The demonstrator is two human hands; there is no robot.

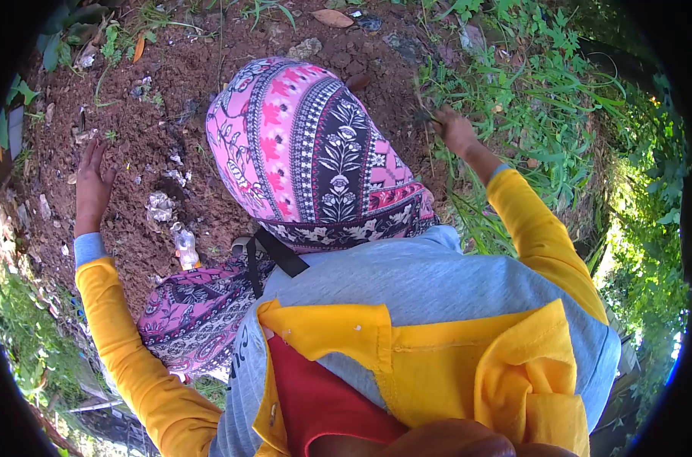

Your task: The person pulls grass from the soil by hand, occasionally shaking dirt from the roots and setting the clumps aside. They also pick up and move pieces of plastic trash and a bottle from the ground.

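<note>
Thin weed stems and a small dark clump sit at the fingertips of our right hand, at the edge between bare soil and green growth. We have those fingers curled inward, seemingly pinching the stems, though the exact grip is too small to tell. Just beyond the hand, leafy weeds and grass spread along our right side. Nearer the middle, our patterned pink-and-black clothing covers a bent knee, between our two hands. On the far side of it, our left hand is over the reddish-brown soil, fingers extended close together, thumb apart; we see nothing held in it. Near it are crumpled pale litter and a clear plastic bottle. Farther forward lie a dry brown leaf and an orange leaf.
</note>
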